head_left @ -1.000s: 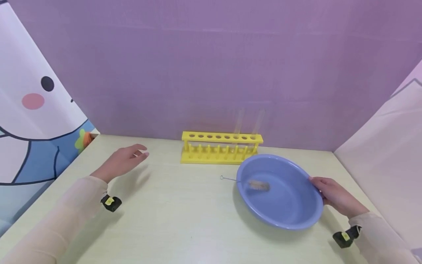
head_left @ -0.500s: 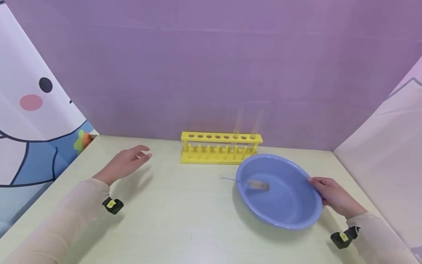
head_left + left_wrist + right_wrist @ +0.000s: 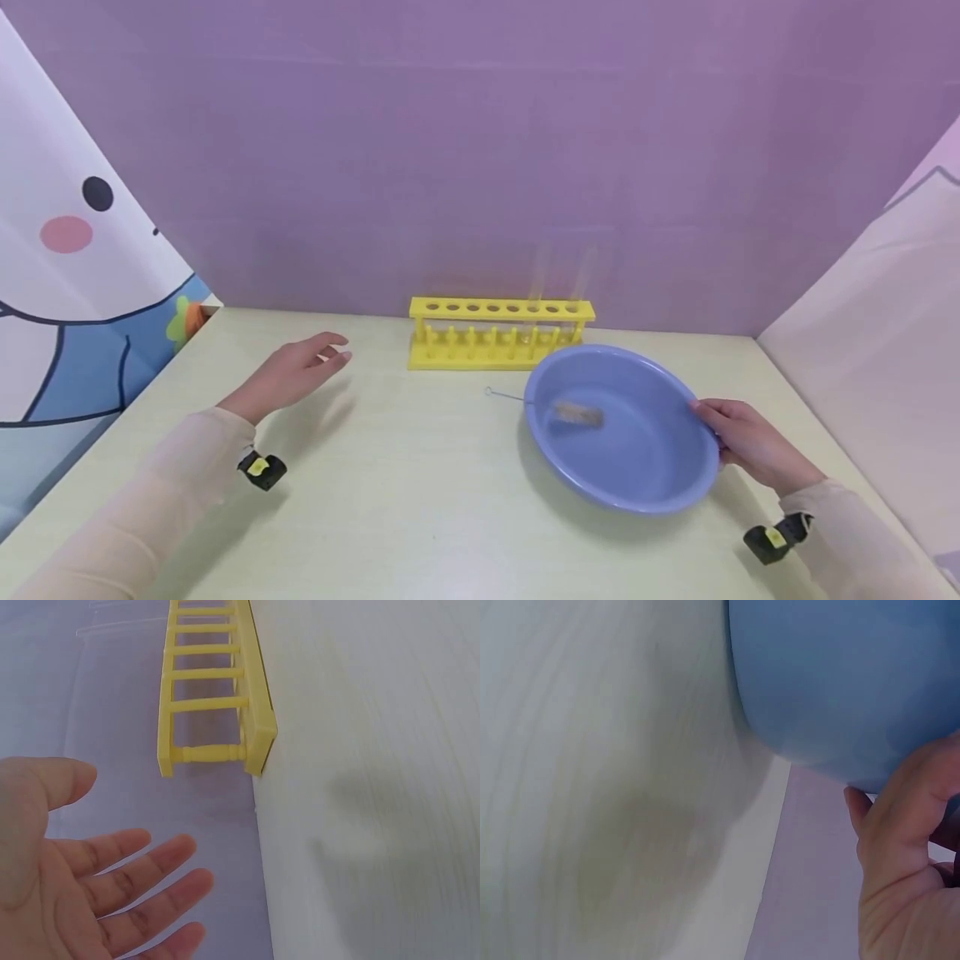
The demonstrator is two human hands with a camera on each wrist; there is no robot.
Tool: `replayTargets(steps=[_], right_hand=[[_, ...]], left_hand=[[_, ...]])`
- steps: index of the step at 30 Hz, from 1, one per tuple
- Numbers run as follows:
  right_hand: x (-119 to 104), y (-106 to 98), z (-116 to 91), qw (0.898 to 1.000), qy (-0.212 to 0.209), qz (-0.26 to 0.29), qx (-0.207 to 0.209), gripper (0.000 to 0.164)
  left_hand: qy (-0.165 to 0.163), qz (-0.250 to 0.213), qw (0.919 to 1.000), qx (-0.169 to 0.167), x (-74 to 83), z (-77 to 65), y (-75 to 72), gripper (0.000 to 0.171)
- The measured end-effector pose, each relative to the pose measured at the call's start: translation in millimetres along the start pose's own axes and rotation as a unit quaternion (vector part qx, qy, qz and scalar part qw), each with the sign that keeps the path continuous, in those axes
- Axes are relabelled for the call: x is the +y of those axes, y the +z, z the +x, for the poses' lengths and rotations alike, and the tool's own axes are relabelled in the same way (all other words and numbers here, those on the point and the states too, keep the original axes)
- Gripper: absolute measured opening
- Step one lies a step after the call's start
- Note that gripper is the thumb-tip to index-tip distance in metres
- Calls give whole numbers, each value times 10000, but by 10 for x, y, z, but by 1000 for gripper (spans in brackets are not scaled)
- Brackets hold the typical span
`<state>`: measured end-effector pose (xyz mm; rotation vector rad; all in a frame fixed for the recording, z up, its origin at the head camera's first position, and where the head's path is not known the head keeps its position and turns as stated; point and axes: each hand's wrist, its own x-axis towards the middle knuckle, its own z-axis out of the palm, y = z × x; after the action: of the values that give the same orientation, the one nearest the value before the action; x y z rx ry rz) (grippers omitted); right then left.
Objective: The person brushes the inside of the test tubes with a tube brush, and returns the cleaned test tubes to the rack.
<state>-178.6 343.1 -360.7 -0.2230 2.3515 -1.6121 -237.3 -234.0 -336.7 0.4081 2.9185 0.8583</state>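
Note:
My right hand point(image 3: 750, 442) grips the right rim of a blue plastic basin point(image 3: 637, 471), thumb on top. In the right wrist view, the fingers point(image 3: 907, 799) curl beneath the basin's rim. Inside the basin lies a test tube brush point(image 3: 577, 414), bristles inward, its looped wire handle sticking out over the left rim. My left hand point(image 3: 296, 371) hovers over the table's left side, fingers loosely spread and holding nothing. Behind stands a yellow test tube rack point(image 3: 472, 364), with two clear test tubes point(image 3: 537, 279) upright at its right end. The left wrist view shows the rack's end beyond the left hand.
A pale wood-grain table point(image 3: 420, 500) carries everything. Purple cloth point(image 3: 480, 150) hangs right behind the rack. A cartoon-printed cloth point(image 3: 97, 275) borders the left side, and a pale cloth point(image 3: 885, 333) the right. The basin's far rim overlaps the rack's right corner in the head view.
My right hand has shifted the basin slightly left, brush still inside. My left hand has drifted a little to the right. The rack and tubes stay in place.

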Motion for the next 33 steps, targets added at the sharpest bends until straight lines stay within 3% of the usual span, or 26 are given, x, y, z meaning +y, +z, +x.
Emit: replayTargets(steps=[19, 27, 33], right_hand=[[-67, 183, 107, 9992, 61, 361, -186, 34], [-138, 287, 155, 9984, 59, 462, -314, 42], [-164, 375, 217, 9977, 208, 555, -318, 45]], left_hand=[[183, -75, 9998, -1, 140, -9, 78, 49], [392, -119, 9992, 49, 158, 19, 135, 48], [370, -218, 9991, -20, 187, 55, 170, 47]])
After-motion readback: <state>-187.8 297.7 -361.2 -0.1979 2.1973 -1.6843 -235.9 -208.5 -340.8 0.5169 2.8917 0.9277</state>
